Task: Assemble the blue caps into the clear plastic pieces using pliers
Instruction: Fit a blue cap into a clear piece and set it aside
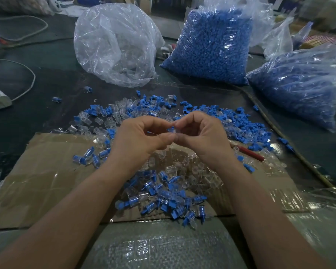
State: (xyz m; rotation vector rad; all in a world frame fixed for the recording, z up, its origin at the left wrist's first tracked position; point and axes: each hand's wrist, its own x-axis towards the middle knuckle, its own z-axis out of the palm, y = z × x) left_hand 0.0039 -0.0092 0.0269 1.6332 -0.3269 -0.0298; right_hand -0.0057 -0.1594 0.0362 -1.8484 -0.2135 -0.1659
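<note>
Above the mid-table pile, left hand [142, 136] and right hand [200, 134] meet. Left fingers pinch a blue cap [170, 130], right fingers a clear plastic piece [178, 131], butted together, likely for aligning. Assembled units [169, 199] lie near on cardboard [47, 171]. Red tool handle [249, 152], likely pliers, lies untouched right.

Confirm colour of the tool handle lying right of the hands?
Red. The tool handle shows best in the head view, its left end under loose parts.

No text, label, brand or number could be read, neither on the bags [211, 45] nor the cardboard [43, 177].
</note>
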